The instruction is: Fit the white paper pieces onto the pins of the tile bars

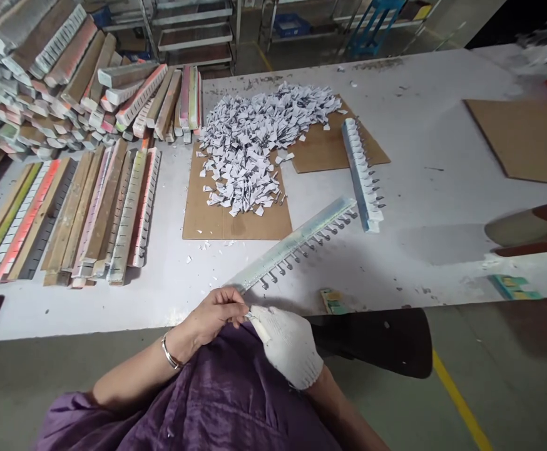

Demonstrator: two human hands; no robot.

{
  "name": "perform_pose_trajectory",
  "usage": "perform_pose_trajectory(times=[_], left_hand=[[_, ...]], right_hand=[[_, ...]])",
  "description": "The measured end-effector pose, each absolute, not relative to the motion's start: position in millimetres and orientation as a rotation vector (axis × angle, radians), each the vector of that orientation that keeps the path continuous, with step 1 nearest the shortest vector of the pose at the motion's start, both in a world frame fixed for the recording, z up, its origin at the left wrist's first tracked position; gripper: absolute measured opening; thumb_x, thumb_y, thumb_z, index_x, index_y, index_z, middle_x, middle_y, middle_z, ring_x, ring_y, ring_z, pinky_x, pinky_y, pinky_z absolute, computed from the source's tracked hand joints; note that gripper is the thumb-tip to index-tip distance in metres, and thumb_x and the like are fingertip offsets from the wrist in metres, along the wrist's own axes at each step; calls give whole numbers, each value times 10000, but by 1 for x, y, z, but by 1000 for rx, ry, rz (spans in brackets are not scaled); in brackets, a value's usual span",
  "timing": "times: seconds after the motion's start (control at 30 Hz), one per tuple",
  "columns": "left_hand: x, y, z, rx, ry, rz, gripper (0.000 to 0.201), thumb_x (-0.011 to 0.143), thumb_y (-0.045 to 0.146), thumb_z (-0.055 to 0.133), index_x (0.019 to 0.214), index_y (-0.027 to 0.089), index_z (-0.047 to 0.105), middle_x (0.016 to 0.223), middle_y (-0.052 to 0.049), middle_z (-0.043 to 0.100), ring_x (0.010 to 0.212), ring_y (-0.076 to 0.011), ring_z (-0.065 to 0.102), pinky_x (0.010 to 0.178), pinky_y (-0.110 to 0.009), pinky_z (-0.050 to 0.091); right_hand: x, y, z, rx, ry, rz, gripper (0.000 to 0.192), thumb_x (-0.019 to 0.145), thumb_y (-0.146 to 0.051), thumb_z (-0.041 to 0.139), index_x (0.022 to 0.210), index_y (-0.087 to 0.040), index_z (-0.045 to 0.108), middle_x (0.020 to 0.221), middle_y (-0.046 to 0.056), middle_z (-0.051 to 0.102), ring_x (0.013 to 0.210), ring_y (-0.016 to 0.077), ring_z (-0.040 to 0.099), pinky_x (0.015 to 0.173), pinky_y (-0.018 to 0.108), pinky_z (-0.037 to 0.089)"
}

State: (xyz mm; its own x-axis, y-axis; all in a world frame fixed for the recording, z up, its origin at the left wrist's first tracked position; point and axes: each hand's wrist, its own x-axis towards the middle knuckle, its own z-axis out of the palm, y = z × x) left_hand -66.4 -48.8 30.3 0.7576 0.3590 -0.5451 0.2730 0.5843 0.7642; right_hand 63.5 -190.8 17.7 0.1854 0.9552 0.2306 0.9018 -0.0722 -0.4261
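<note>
A heap of white tags lies on a cardboard sheet on the white table. Left of the heap, painted wooden bars lie in rows, more stacked behind. Right of it a second toothed strip lies beside another cardboard; metal racks stand beyond

Bright even overhead light, soft shadows, warped edges.
</note>
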Motion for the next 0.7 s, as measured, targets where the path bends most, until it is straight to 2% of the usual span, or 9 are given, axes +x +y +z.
perform_pose_trajectory(times=[0.07,0.13,0.27,0.4,0.5,0.7], left_hand=[[-67,-52,33,880,758,50,282,671,317,845,718,151,622,599,13,622,541,-92,545,565,-225,440],[-69,-57,37,941,714,111,265,721,330,826,771,154,635,637,16,617,567,-97,557,580,-234,468],[-77,-66,41,1544,611,443,175,922,324,670,828,176,658,744,-12,637,673,-123,587,661,-267,509],[-81,-72,41,1927,502,637,112,973,235,603,884,190,656,812,-35,670,736,-135,618,695,-260,508],[-81,-73,43,1913,482,591,130,981,246,592,870,186,625,801,-31,656,724,-131,605,682,-253,490],[-83,-65,45,1634,525,346,281,972,378,608,787,184,525,730,12,535,668,-111,470,647,-257,410]], right_hand=[[61,-191,18,-2042,-1734,70,306,962,-158,444,779,-204,685,603,11,622,561,137,507,594,310,260],[60,-190,23,-2057,-1724,62,298,961,-165,451,779,-210,683,596,6,619,541,137,501,582,316,252],[61,-186,36,-1947,-1667,146,323,990,-185,408,818,-207,680,643,-4,649,566,128,553,585,286,307],[61,-189,42,-1920,-1601,297,357,1015,-184,368,875,-207,696,726,14,703,647,143,617,637,263,388],[59,-194,43,-1953,-1538,367,333,1011,-201,385,934,-211,709,796,28,735,718,166,659,667,270,425],[62,-200,49,-1887,-1498,564,300,1000,-247,428,841,-211,680,758,4,708,687,142,643,648,266,401]])
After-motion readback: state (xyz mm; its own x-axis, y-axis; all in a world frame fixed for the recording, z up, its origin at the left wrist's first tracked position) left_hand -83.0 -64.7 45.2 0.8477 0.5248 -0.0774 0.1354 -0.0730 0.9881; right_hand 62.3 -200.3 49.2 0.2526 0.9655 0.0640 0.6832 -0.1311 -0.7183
